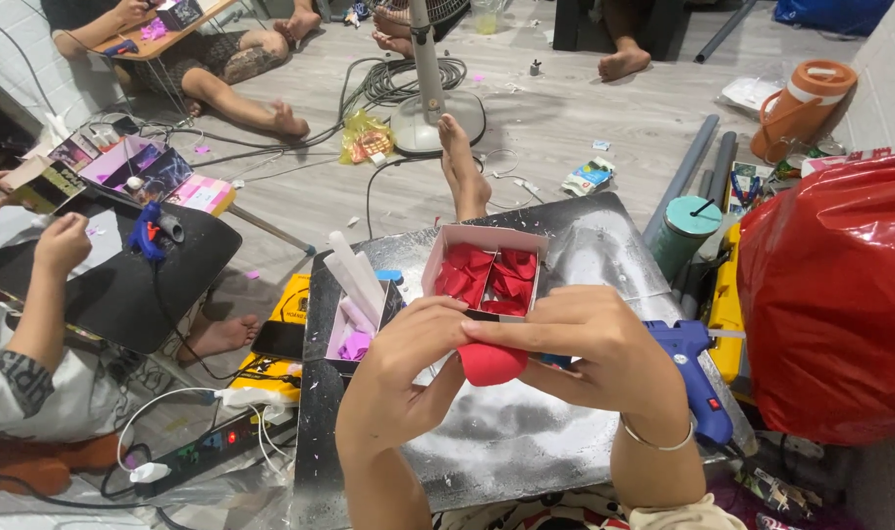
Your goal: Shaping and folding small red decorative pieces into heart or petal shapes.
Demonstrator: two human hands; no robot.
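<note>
Both my hands meet over a dark, silver-stained board [565, 245] on my lap. My left hand [408, 368] and my right hand [590, 344] pinch a small red piece [491, 363], folded or rolled, between fingers and thumbs. Just beyond the hands stands an open white box [487, 270] filled with red petal-like pieces. A blue glue gun [698, 378] lies on the board right of my right hand. To the left of my left hand a small box [359, 324] holds white glue sticks and purple scraps.
A big red plastic bag [830, 294] sits at the right. A teal cup [688, 231] and an orange jug [801, 103] stand behind it. My foot [462, 167] rests by a fan base [433, 118]. Another person's hands [59, 240] work at a black table on the left. A power strip [202, 451] lies on the floor.
</note>
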